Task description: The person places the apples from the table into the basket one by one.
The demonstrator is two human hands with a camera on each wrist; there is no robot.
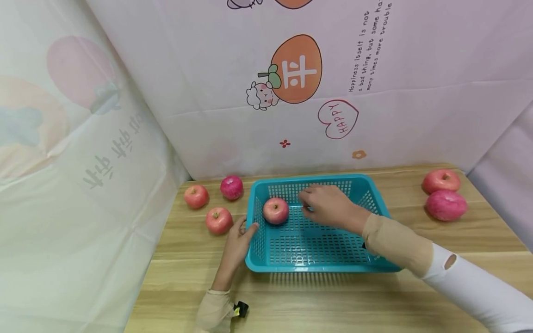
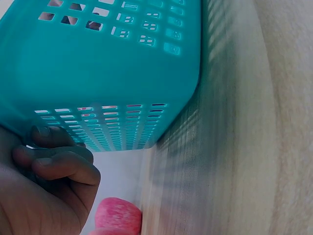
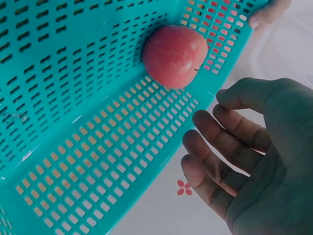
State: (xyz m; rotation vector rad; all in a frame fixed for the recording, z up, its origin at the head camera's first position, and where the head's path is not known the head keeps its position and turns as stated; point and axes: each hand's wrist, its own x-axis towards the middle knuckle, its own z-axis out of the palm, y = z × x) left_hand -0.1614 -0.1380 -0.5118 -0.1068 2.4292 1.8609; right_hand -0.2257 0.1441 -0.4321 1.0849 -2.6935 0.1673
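A: Start with the head view. What's each hand doing?

B: The left hand [image 1: 239, 240] grips the basket [image 1: 316, 268] at its left end, thumb over the rim, fingers bent outside it. The right hand [image 1: 326, 203] is over the basket's interior, fingers loosely curved, holding nothing.

A: And the fruit?

B: The apple in the basket [image 1: 275, 211] lies left of the right hand, a little apart from its fingertips. The nearer apple [image 1: 219, 220] sits just left of the left hand, the farther apple [image 1: 196, 196] beyond that, and the dark pink fruit [image 1: 231, 188] ahead of the left hand. Well off to the right hand's right are the large apple [image 1: 442, 181] and the oval pink fruit [image 1: 446, 205].

A: Anything to mind there?

B: The right forearm crosses the basket's right side. I'd carry it high, so the sleeve doesn't nudge the rim.

A: Now the left wrist view?

B: Fingers folded close beside the basket's wall; how hard they press, I can't tell. Fruit lies just past the knuckles, so I'd hold steady and avoid swinging the elbow or knuckles outward.

A: And the right wrist?

B: Thumb and fingers moderately apart, nothing between them. The apple rests past the thumb tip, untouched. I'd spread wider before closing round any fruit, and move gently past that apple to avoid rolling it.
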